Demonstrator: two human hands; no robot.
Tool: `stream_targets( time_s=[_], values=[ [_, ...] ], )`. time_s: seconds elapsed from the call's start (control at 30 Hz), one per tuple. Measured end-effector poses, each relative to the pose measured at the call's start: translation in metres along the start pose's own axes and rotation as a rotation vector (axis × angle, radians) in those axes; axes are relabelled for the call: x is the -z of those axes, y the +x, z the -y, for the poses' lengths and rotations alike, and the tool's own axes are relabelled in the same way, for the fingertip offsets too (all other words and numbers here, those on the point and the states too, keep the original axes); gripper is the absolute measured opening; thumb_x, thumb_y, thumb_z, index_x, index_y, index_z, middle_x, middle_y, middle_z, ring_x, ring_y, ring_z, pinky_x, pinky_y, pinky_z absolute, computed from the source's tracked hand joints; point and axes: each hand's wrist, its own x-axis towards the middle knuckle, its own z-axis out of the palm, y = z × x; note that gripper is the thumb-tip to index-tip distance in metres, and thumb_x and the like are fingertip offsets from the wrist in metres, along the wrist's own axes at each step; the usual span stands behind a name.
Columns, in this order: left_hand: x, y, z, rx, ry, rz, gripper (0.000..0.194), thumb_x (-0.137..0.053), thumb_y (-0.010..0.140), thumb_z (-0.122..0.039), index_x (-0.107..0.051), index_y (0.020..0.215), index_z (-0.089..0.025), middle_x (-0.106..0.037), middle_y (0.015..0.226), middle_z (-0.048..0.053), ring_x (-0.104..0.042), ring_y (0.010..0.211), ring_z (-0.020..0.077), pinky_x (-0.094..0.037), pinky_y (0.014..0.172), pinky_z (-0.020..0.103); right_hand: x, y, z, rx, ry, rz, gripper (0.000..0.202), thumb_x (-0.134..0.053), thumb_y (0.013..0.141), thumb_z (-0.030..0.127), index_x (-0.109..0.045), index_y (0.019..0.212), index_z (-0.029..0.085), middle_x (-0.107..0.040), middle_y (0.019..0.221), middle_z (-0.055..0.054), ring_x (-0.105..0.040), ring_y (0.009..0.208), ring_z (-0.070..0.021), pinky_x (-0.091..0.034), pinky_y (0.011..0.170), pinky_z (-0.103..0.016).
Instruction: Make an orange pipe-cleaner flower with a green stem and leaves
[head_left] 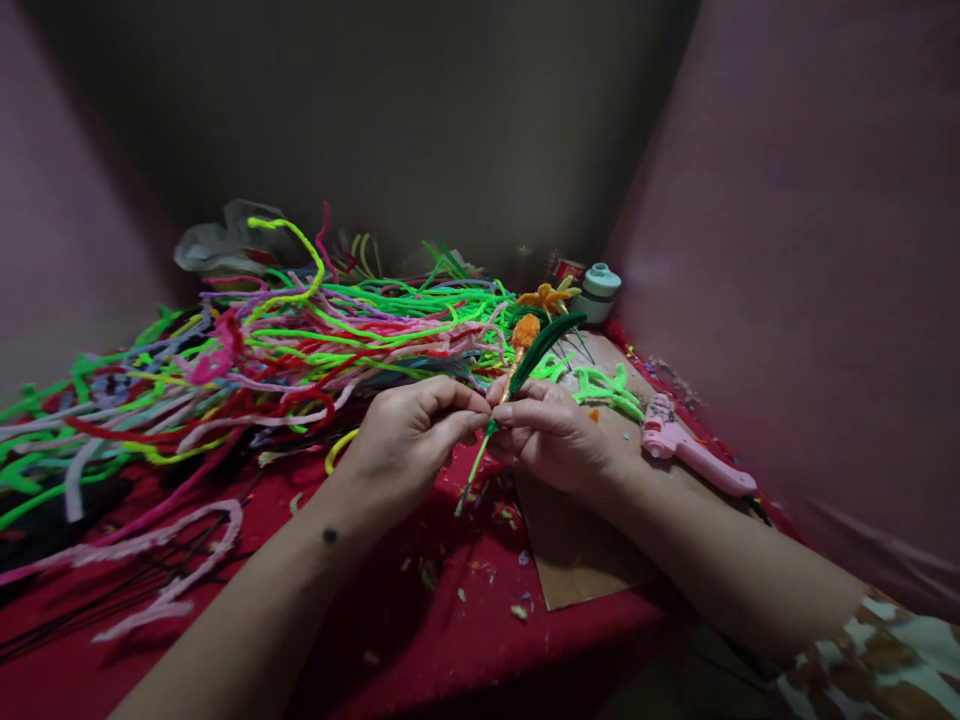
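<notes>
Between my two hands is a pipe-cleaner flower [526, 331] with a fuzzy orange head, a dark green leaf [546, 345] beside it and a thin light green stem [471, 482] hanging below. My right hand [551, 430] is closed around the upper stem, just under the head and leaf. Thumb and fingertips of my left hand [424, 425] pinch at the same stem from the left, touching or nearly touching the right fingertips. What exactly the left fingertips hold is too small to make out.
A large heap of colourful pipe cleaners [360, 340] spreads over the red cloth [442, 620] at left and centre. On the right lie a cardboard sheet [577, 550], bright green pipe-cleaner pieces [611, 388] and a pink glue gun [694, 455]. Behind them stand a pale bottle [599, 292] and an orange flower [546, 298].
</notes>
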Motion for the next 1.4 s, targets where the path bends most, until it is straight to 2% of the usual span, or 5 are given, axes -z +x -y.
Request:
stream_targets(
  time_s=[0.23,0.87,1.03,1.2,1.4],
  values=[
    [-0.0029,0.0017,0.0042,0.212,-0.196,0.004,0.017,-0.061,0.072,-0.032,-0.062,0.069,-0.015,-0.052,0.052,-0.004,-0.041,0.044,0.0073,-0.032,0.043,0.019,-0.0023,-0.0045,0.0017,0.194,-0.272,-0.012,0.007,-0.064,0.068,0.014,-0.061,0.074,0.016,-0.053,0.062,0.002,-0.046,0.057,-0.0103,-0.036,0.058,-0.025],
    [-0.0085,0.0010,0.0026,0.074,0.165,-0.124,0.011,-0.057,0.070,-0.025,-0.057,0.063,-0.017,-0.054,0.060,-0.003,-0.045,0.054,0.0096,-0.034,0.052,0.021,-0.0023,-0.0044,-0.0001,0.149,-0.414,-0.017,0.004,-0.061,0.070,0.014,-0.058,0.071,0.017,-0.051,0.060,0.003,-0.044,0.056,-0.0100,-0.036,0.056,-0.025],
    [-0.0099,0.0030,0.0073,0.070,-0.174,-0.134,0.019,-0.061,0.066,-0.020,-0.053,0.083,-0.017,-0.053,0.062,-0.005,-0.048,0.057,0.0094,-0.038,0.054,0.021,-0.0013,-0.0056,-0.0019,0.140,-0.405,0.001,0.003,-0.060,0.071,0.013,-0.059,0.071,0.016,-0.052,0.060,0.003,-0.045,0.057,-0.0099,-0.036,0.057,-0.025],
    [-0.0080,0.0053,0.0090,0.302,-0.508,-0.083,0.029,-0.066,0.058,-0.015,-0.052,0.084,-0.016,-0.053,0.053,-0.007,-0.045,0.045,0.0070,-0.034,0.044,0.018,-0.0008,-0.0065,-0.0021,0.107,-0.300,0.018,0.004,-0.063,0.070,0.014,-0.059,0.070,0.016,-0.051,0.058,0.004,-0.045,0.054,-0.0096,-0.035,0.055,-0.025],
    [-0.0074,0.0054,0.0087,0.383,-0.595,-0.062,0.023,-0.062,0.057,-0.012,-0.053,0.078,-0.016,-0.052,0.048,-0.006,-0.042,0.039,0.0068,-0.031,0.039,0.019,0.0001,-0.0063,-0.0028,0.097,-0.320,0.007,0.004,-0.063,0.072,0.014,-0.059,0.072,0.016,-0.052,0.060,0.004,-0.044,0.054,-0.0091,-0.035,0.054,-0.024]
  ],
)
